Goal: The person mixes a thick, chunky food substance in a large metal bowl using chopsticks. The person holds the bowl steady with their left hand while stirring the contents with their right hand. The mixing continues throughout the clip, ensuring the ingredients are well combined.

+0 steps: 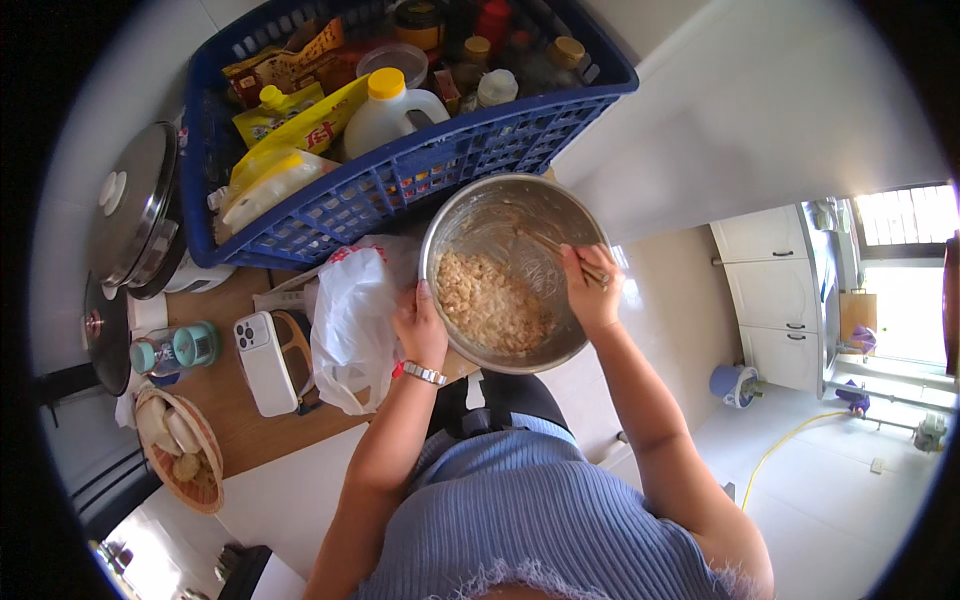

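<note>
A stainless steel mixing bowl is tilted before me, a lumpy, pale brown mixture lying on its left and lower side. Smears of the same stuff coat the inner wall. My left hand grips the bowl's left rim, thumb on the edge. In my right hand, over the bowl's right side, is a pair of chopsticks, whose tips point into the upper part of the bowl. Close to my left hand lies a white plastic bag.
A blue plastic basket full of bottles and packets stands behind the bowl. Left on the wooden counter are a white smartphone, lidded jars and a wicker basket. A pan with a lid stands at far left.
</note>
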`<action>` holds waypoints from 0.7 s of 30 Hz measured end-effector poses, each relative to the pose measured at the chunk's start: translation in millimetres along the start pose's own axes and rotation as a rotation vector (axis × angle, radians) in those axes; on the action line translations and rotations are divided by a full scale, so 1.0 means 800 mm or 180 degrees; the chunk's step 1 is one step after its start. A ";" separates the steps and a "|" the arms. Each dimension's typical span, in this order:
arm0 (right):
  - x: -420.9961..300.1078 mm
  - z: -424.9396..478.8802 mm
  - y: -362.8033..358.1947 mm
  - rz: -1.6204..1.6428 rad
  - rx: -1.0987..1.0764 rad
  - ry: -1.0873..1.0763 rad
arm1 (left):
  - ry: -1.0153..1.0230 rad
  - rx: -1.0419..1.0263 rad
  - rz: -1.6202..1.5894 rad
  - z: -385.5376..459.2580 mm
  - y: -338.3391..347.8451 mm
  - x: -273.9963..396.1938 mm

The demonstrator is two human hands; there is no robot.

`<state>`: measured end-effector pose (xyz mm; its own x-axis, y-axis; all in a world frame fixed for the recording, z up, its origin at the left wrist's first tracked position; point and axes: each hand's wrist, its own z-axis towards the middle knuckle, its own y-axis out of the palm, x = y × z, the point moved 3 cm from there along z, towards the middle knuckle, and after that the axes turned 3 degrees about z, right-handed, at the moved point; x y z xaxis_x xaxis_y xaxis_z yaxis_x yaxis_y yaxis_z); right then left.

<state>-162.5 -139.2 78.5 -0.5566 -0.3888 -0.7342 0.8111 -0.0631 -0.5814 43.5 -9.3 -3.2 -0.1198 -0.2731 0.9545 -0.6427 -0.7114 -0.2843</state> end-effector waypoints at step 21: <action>0.009 0.071 -0.013 0.0696 -0.0235 0.1178 | -0.0454 -0.0024 -0.0780 -0.004 0.011 -0.022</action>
<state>-165.0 -193.5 99.1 -0.4110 -0.0291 -0.9112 0.9095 0.0550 -0.4120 37.6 -8.6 -22.0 0.1470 -0.1823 0.9722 -0.6451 -0.7628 -0.0455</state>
